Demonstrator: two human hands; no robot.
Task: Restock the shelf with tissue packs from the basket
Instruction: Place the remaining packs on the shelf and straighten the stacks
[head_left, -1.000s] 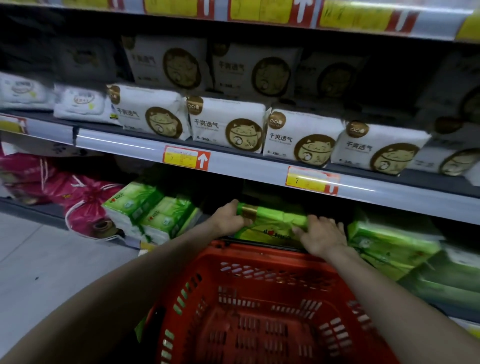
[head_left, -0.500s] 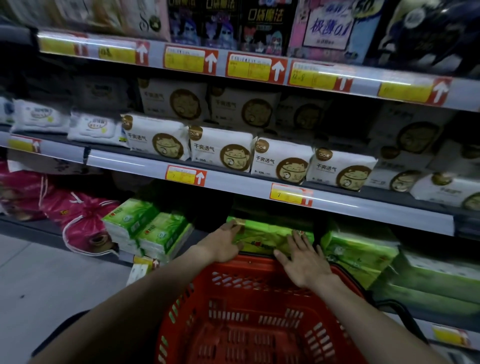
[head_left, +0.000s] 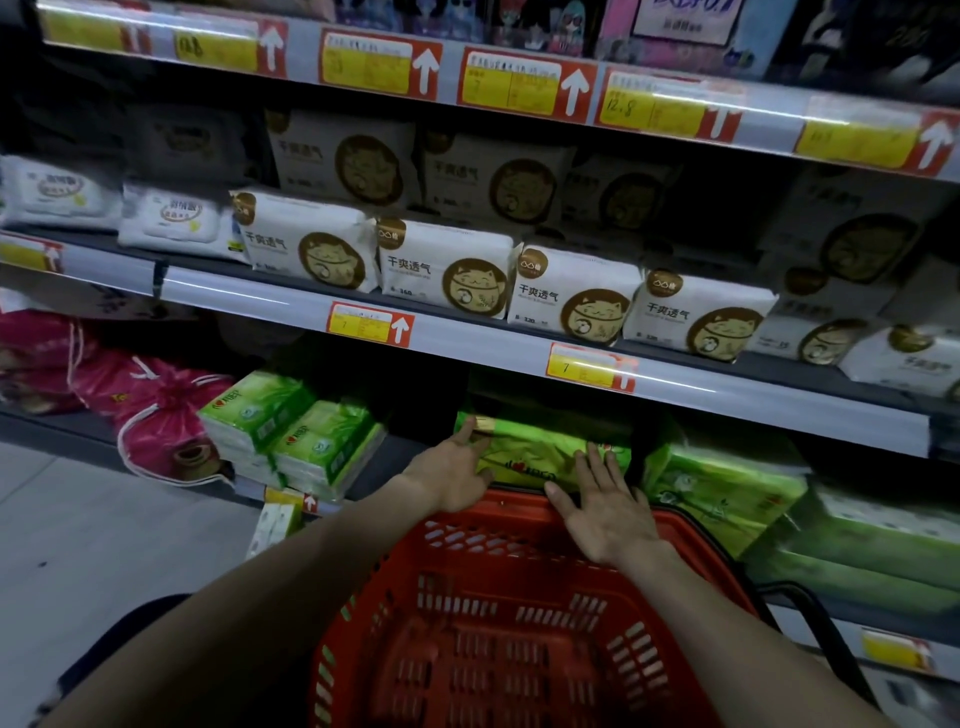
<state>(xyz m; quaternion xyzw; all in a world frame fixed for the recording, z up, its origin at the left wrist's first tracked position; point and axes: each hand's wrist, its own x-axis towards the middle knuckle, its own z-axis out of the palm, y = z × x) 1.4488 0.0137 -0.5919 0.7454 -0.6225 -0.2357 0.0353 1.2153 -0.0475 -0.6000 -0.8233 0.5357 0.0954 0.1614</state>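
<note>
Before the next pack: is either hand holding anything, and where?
Nothing gripped: left hand and right hand press flat-fingered against the green plastic-wrapped tissue pack.

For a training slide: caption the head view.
Left hand and right hand touch a green tissue pack on the lower shelf, beyond the red basket.

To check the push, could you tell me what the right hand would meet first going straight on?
The green tissue pack: the right hand's straight fingers seem to touch its front edge. Behind the pack it is too dark to judge.
</note>
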